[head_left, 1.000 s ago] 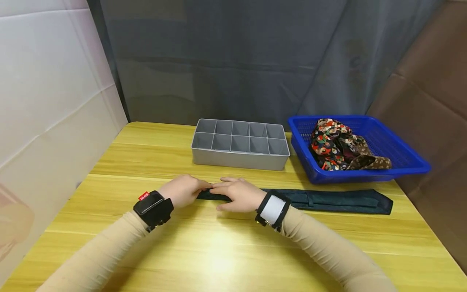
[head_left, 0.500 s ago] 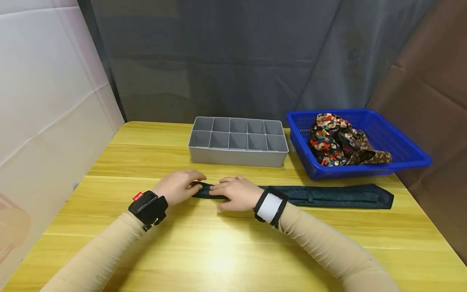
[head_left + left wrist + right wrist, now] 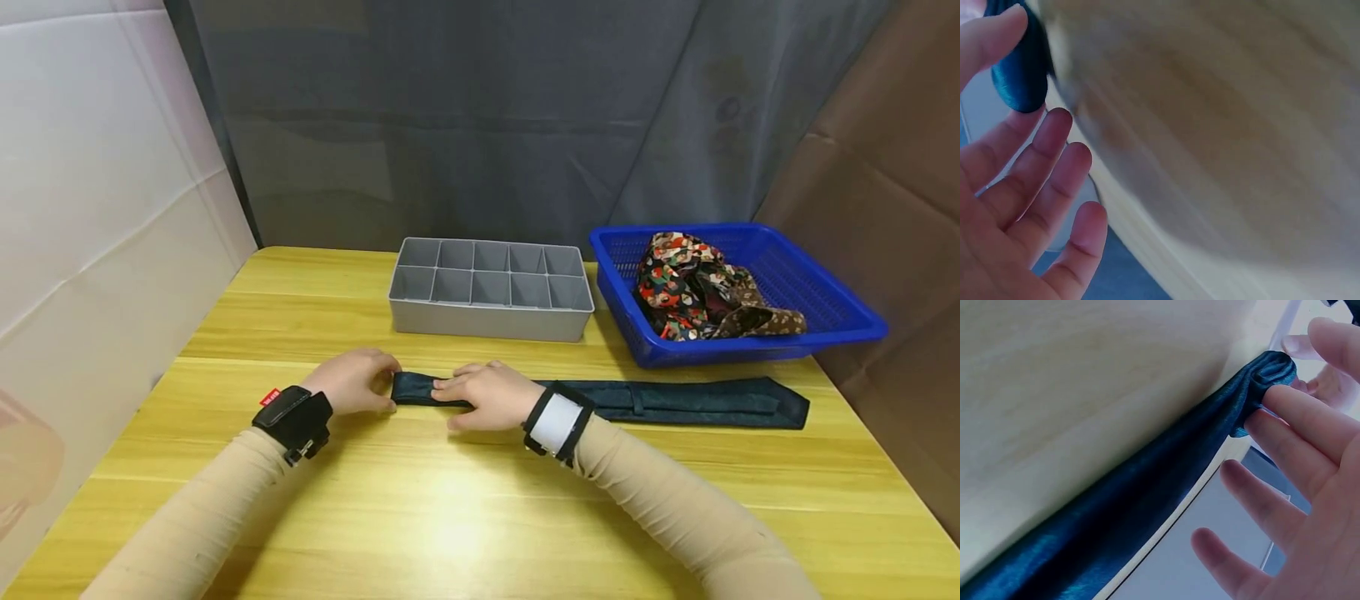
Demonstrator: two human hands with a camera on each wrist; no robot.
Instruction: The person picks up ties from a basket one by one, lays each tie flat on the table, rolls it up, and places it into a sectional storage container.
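Dark teal necktie [image 3: 675, 403] laid flat across the yellow table [image 3: 450, 517], its narrow end folded into a small roll between two hands.

The necktie runs parallel to the table's near edge, its wide end toward the right edge and its rolled end near the middle. The right hand [image 3: 487, 393] rests on the roll with straight, relaxed fingers [image 3: 1300, 419], touching but not clasping it. The left hand [image 3: 352, 382] meets the roll's tip; thumb and forefinger [image 3: 994, 34] appear to pinch it, the other fingers loose. Behind the necktie, toward the far edge, stands a grey compartment organizer [image 3: 491, 290]; at the far right corner sits a blue basket [image 3: 825, 304] holding patterned ties [image 3: 697, 287].
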